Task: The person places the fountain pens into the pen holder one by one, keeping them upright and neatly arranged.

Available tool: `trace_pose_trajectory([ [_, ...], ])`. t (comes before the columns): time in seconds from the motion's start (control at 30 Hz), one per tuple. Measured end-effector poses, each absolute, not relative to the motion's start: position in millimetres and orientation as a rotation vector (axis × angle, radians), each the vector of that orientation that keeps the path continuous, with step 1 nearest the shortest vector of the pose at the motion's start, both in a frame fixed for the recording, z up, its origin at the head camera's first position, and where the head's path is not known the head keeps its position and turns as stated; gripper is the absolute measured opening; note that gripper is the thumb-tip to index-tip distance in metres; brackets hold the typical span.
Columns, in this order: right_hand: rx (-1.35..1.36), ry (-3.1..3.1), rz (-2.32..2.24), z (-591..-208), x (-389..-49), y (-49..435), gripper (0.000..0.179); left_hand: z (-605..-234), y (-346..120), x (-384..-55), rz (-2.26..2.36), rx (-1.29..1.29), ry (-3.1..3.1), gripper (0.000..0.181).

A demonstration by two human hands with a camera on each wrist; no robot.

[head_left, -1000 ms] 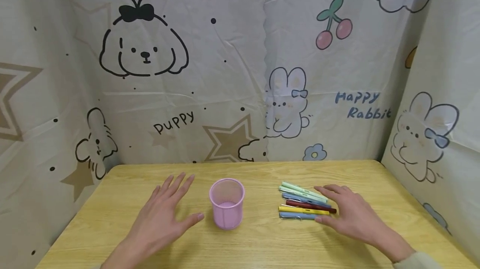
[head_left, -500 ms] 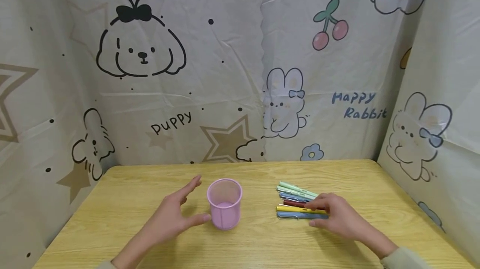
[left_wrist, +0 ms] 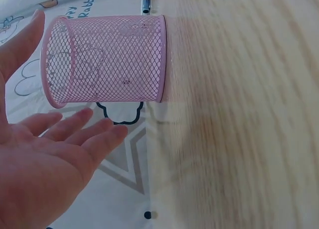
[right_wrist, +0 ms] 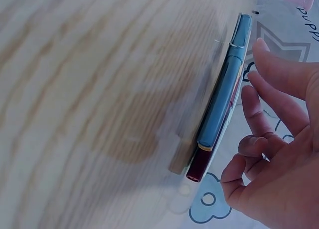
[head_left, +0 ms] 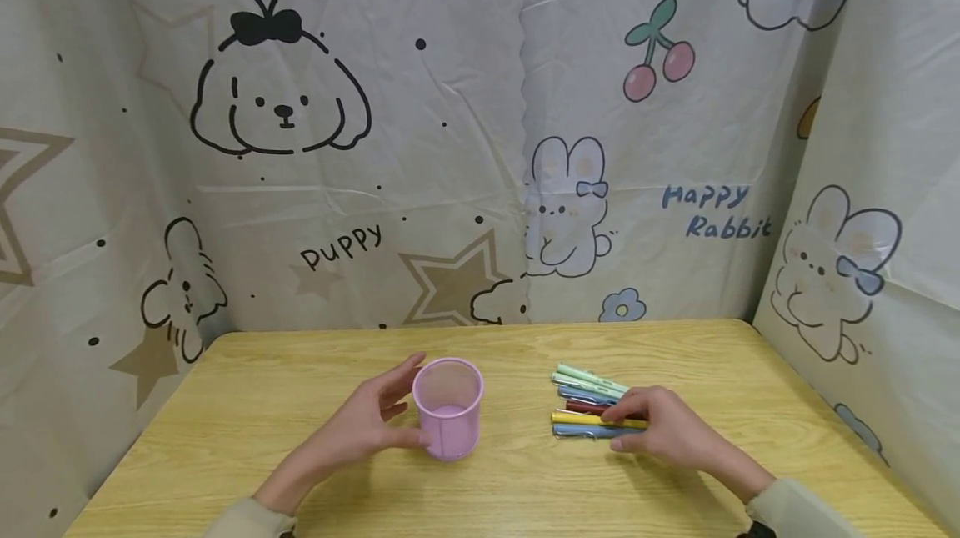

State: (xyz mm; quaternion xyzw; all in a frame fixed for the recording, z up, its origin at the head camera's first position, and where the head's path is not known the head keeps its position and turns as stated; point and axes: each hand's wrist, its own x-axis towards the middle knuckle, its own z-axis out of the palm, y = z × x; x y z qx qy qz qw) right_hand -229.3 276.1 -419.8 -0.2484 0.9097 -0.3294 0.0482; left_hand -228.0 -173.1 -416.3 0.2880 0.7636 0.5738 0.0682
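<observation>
Pink cylindrical wire-mesh cup (head_left: pixel 453 438) stands upright on the yellowish wood-grain table (head_left: pixel 510 492), and at its left side is the left hand (head_left: pixel 367 419). That hand has moved in closer over the last second; its thumb and fingers are spread about the near and far sides of the cup without gripping it (whether a fingertip touches the mesh, I cannot tell).

To the right of the cup, well apart from it, six slim pens lie side by side: two pale green pens (head_left: pixel 588 374), a blue pen (head_left: pixel 585 396), a dark red pen (head_left: pixel 580 407), a yellow pen (head_left: pixel 573 418) and a nearer blue pen (head_left: pixel 577 431).

Rightmost, the right hand (head_left: pixel 667 428) has slid leftward over the pens' right ends, thumb and forefinger apart, the other fingers loosely bent, pinching nothing. Cup and pens have not shifted, so the work seems at the reaching stage, both hands now placed at their things.
</observation>
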Motion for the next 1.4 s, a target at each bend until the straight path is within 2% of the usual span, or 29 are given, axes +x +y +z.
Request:
trace_pose_trajectory([
  [1.4, -0.668, 2.776, -0.974, -428.1, -224.6, 265.8, 0.018, -417.7, -163.0, -237.7, 1.846, 0.77, 2.182, 0.098],
])
